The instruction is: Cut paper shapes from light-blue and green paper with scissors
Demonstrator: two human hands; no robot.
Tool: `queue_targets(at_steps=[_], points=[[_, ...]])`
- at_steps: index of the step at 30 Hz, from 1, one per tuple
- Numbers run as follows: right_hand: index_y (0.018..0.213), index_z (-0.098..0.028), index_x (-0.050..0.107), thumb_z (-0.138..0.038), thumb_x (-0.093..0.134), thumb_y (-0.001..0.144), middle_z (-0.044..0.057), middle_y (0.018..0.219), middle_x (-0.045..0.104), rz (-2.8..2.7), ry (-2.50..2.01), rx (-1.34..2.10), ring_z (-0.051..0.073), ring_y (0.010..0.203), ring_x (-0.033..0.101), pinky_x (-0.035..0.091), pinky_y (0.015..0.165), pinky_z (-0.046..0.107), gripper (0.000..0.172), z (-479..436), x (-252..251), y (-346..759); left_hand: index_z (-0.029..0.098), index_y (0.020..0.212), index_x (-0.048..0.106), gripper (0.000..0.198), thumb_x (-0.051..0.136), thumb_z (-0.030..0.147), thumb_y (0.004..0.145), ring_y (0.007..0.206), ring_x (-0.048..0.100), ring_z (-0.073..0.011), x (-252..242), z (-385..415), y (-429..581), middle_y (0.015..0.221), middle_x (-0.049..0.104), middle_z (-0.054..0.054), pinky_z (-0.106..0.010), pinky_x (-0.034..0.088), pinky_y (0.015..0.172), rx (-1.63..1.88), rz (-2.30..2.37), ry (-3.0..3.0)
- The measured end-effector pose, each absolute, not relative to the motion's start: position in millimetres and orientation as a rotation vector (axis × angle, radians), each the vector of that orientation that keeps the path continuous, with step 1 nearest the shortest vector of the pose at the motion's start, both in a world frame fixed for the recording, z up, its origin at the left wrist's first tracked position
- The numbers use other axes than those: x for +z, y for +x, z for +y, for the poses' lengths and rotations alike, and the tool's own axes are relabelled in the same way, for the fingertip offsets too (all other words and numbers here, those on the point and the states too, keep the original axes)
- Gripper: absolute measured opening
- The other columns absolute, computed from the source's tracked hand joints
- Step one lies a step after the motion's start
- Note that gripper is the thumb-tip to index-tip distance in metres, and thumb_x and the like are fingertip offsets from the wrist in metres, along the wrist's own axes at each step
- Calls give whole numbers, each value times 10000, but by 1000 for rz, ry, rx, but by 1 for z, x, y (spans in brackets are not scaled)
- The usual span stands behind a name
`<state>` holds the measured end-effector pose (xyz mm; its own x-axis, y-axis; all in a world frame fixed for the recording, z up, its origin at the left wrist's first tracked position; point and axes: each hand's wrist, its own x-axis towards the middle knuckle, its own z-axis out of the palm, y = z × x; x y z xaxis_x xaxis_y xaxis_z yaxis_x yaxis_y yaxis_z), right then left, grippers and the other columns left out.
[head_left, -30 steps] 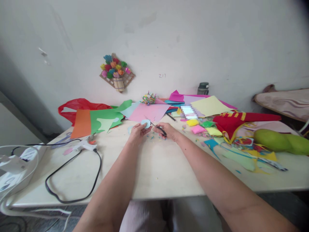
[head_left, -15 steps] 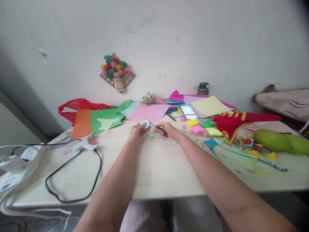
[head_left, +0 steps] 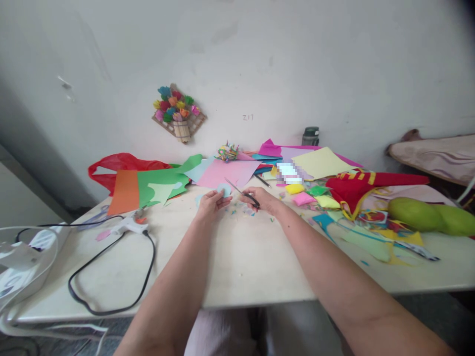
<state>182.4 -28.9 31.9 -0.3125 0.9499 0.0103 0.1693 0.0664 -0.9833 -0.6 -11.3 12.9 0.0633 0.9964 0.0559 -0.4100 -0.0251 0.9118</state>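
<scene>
My left hand (head_left: pixel 211 203) pinches a small light-blue paper piece (head_left: pixel 224 190) just above the table, near its far middle. My right hand (head_left: pixel 261 199) grips black-handled scissors (head_left: pixel 243 191), whose blades point up and left toward the paper piece. Small coloured paper scraps (head_left: pixel 237 210) lie scattered on the tabletop between and below both hands.
Coloured paper sheets (head_left: pixel 230 172) lie along the wall side of the pale table (head_left: pixel 241 257). A glue gun (head_left: pixel 128 225) with a black cord (head_left: pixel 111 277) lies at the left. Red fabric (head_left: pixel 365 185), a green object (head_left: pixel 430 216) and more cut paper are at the right.
The view shifted slightly. My hands stay nearly in place; the scissors' blades sit a little lower and closer to the blue piece, which I have turned slightly.
</scene>
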Motion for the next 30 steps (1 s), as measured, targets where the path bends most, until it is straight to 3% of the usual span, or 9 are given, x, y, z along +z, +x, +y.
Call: queue_targets(at_steps=[7,15,24,30], points=[[793,-137,545,-300,691,648,-51,443,500,-1585,-1158,1206,53,334,422,266,323,158,263,-24,30,188,116,690,564,202,730,195,607,589,650,-146,7,-8,0,597,646,-36,-237,524,611,1269,823,1082],[847,-154,511,-171,741,493,-65,565,556,-1372,-906,1219,65,487,504,405,486,187,423,-21,29,184,128,744,605,309,779,263,527,540,626,-133,6,-11,5,648,648,-17,-242,508,577,1095,842,1292],[890,-153,519,-138,699,497,-83,526,534,-1393,-901,1161,65,468,468,370,460,185,432,-23,29,176,138,664,588,271,761,306,541,480,546,-87,8,-12,8,592,591,15,-224,457,519,1112,873,1331],[885,-160,491,-144,714,512,-86,507,547,-1343,-932,1191,69,423,489,412,458,195,435,-25,31,172,149,680,595,277,749,341,554,590,569,-101,7,-11,8,649,604,4,-219,460,553,1219,870,1281]])
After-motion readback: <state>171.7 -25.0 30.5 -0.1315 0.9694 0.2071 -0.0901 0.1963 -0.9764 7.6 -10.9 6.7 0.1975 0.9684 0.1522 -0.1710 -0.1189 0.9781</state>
